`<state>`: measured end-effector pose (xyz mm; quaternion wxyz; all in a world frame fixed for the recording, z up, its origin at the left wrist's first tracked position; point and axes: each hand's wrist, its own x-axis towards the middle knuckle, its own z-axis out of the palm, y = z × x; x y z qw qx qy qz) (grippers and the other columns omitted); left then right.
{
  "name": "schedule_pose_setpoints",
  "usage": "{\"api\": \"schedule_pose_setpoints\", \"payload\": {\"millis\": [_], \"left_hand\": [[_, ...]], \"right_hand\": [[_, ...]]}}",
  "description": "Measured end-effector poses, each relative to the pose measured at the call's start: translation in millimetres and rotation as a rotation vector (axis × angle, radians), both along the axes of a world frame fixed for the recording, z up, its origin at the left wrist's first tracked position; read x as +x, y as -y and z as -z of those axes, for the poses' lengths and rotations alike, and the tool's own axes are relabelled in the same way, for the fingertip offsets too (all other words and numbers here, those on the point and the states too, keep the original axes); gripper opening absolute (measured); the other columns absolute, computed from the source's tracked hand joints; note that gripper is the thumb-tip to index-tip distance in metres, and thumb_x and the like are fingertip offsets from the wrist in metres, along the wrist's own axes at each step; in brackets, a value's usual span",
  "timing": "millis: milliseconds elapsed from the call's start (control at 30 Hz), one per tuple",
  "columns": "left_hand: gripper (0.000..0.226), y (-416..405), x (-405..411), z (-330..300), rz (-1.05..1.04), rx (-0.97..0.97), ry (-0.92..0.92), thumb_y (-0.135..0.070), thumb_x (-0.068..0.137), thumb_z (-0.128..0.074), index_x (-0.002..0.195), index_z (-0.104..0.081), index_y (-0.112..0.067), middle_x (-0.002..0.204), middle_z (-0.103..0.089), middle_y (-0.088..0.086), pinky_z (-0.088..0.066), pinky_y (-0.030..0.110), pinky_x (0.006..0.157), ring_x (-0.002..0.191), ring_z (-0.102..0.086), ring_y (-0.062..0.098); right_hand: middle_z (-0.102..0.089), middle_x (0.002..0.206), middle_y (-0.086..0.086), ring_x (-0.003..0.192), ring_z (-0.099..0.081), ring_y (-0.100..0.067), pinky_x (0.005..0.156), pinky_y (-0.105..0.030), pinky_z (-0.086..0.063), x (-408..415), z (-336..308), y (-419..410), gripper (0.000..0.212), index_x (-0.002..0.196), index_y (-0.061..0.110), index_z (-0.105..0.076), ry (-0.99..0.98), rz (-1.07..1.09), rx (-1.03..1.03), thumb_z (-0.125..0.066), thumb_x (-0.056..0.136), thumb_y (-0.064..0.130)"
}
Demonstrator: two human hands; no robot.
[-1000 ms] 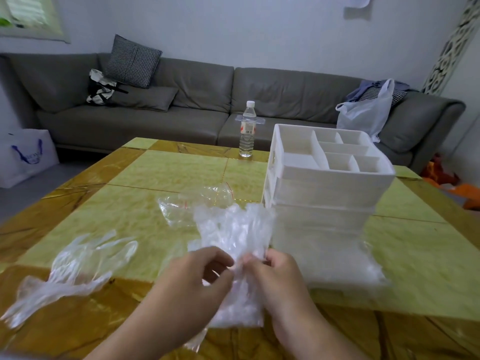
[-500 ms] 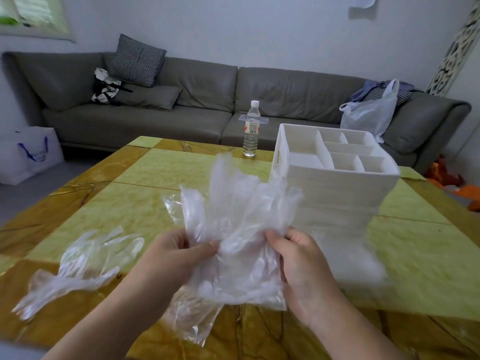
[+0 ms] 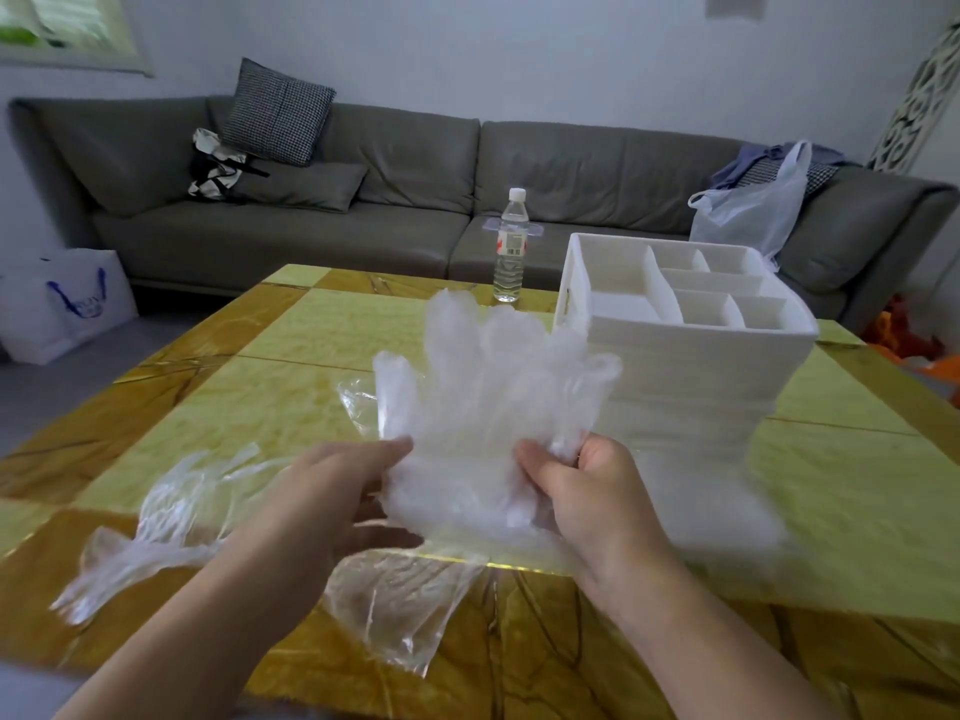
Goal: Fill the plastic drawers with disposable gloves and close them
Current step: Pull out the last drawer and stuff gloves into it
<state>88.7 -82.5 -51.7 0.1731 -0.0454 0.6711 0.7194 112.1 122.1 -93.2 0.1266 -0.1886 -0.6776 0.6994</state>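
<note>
Both hands hold up a stack of clear disposable gloves [image 3: 488, 407], fingers pointing upward, above the table. My left hand [image 3: 332, 491] grips its left edge and my right hand [image 3: 582, 485] grips its right edge. Just right of the stack stands the white plastic drawer unit [image 3: 691, 366], with open compartments on top; its lowest drawer [image 3: 727, 517] looks pulled out toward me, blurred. More loose gloves [image 3: 171, 517] lie on the table at the left. A clear plastic wrapper [image 3: 400, 605] lies below the held stack.
The yellow and brown tiled table [image 3: 291, 350] bears a water bottle [image 3: 511, 246] at its far edge. Behind it runs a grey sofa [image 3: 363, 200] with cushions and a plastic bag [image 3: 748, 210]. A white shopping bag [image 3: 62, 304] sits on the floor at the left.
The glove stack was lifted from near the table to upright between both hands, and its fingers have spread out. The view shifted slightly closer.
</note>
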Motion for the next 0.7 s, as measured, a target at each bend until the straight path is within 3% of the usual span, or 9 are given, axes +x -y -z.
{"api": "schedule_pose_setpoints", "payload": {"millis": [67, 133, 233, 333, 467, 533, 600, 633, 700], "left_hand": [[0.04, -0.8, 5.1, -5.1, 0.158, 0.091, 0.118, -0.044, 0.094, -0.066, 0.111, -0.075, -0.009, 0.106, -0.078, 0.017, -0.064, 0.05, 0.079, 0.093, -0.077, 0.038], [0.043, -1.5, 8.9, -5.0, 0.242, 0.028, 0.081, -0.04, 0.089, -0.074, 0.114, -0.074, -0.005, 0.105, -0.079, 0.017, -0.061, 0.054, 0.09, 0.098, -0.076, 0.039], [0.023, -1.3, 10.5, 0.2, 0.192, -0.138, -0.034, -0.005, 0.089, -0.077, 0.11, -0.073, 0.002, 0.095, -0.08, 0.017, -0.066, 0.042, 0.073, 0.087, -0.078, 0.035], [0.014, 5.0, 7.8, -0.5, 0.202, -0.146, -0.008, 0.008, 0.094, -0.064, 0.105, -0.071, 0.004, 0.09, -0.077, 0.026, -0.064, 0.031, 0.063, 0.083, -0.079, 0.034], [0.018, 13.6, 3.5, -8.2, 0.305, -0.016, 0.046, -0.001, 0.095, -0.065, 0.109, -0.075, 0.001, 0.101, -0.077, 0.026, -0.065, 0.043, 0.083, 0.094, -0.077, 0.037], [0.015, 8.9, 8.4, -7.7, 0.332, 0.023, 0.075, -0.013, 0.092, -0.071, 0.092, -0.084, -0.006, 0.099, -0.079, 0.021, -0.06, 0.05, 0.094, 0.095, -0.077, 0.037], [0.017, 0.1, 13.6, -3.3, 0.249, 0.06, 0.104, -0.014, 0.09, -0.072, 0.083, -0.084, -0.005, 0.089, -0.08, 0.016, -0.062, 0.046, 0.085, 0.085, -0.077, 0.033], [0.016, -4.8, 14.1, -0.1, 0.205, 0.086, 0.105, -0.009, 0.091, -0.07, 0.092, -0.082, 0.001, 0.092, -0.08, 0.017, -0.063, 0.043, 0.077, 0.082, -0.077, 0.033], [0.015, -5.9, 7.4, 6.6, 0.075, 0.112, 0.063, 0.002, 0.091, -0.066, 0.1, -0.077, 0.009, 0.095, -0.078, 0.023, -0.065, 0.038, 0.061, 0.075, -0.077, 0.031]], "right_hand": [[-0.079, 0.087, -0.013, 0.083, -0.078, -0.032, 0.079, -0.053, -0.066, 3.1, -2.5, -0.1, 0.018, 0.091, 0.008, -0.076, 0.018, -0.014, 0.098, -0.077, 0.097, 0.025], [-0.079, 0.085, -0.01, 0.081, -0.078, -0.028, 0.078, -0.051, -0.066, 6.0, -5.2, 1.1, 0.018, 0.09, 0.009, -0.076, 0.013, -0.019, 0.127, -0.077, 0.097, 0.026], [-0.079, 0.082, -0.011, 0.079, -0.077, -0.029, 0.076, -0.05, -0.066, 5.5, -5.7, 1.5, 0.017, 0.086, 0.011, -0.077, 0.006, -0.025, 0.13, -0.077, 0.097, 0.024], [-0.079, 0.082, -0.013, 0.08, -0.077, -0.034, 0.076, -0.05, -0.065, 1.7, -3.0, -3.4, 0.015, 0.084, 0.01, -0.078, -0.007, 0.031, 0.086, -0.078, 0.096, 0.019], [-0.078, 0.081, -0.015, 0.079, -0.076, -0.036, 0.067, -0.043, -0.063, 3.0, -4.2, -5.0, 0.016, 0.086, 0.006, -0.076, -0.027, 0.054, 0.077, -0.077, 0.096, 0.018], [-0.08, 0.082, -0.007, 0.081, -0.078, -0.027, 0.073, -0.042, -0.064, 7.4, -6.4, -1.3, 0.013, 0.087, 0.012, -0.078, -0.015, 0.001, 0.092, -0.075, 0.098, 0.018], [-0.081, 0.087, -0.008, 0.085, -0.079, -0.028, 0.083, -0.051, -0.065, 10.4, -6.2, 5.9, 0.01, 0.091, 0.012, -0.079, 0.004, -0.074, 0.078, -0.075, 0.098, 0.019], [-0.081, 0.088, -0.011, 0.085, -0.079, -0.03, 0.084, -0.055, -0.065, 10.1, -5.9, 9.1, 0.01, 0.094, 0.01, -0.078, 0.0, -0.102, 0.055, -0.076, 0.097, 0.019], [-0.077, 0.085, -0.012, 0.073, -0.076, -0.026, 0.07, -0.045, -0.066, 10.1, -11.6, 13.8, 0.012, 0.098, 0.008, -0.075, -0.026, -0.155, -0.055, -0.075, 0.099, 0.02]]}}
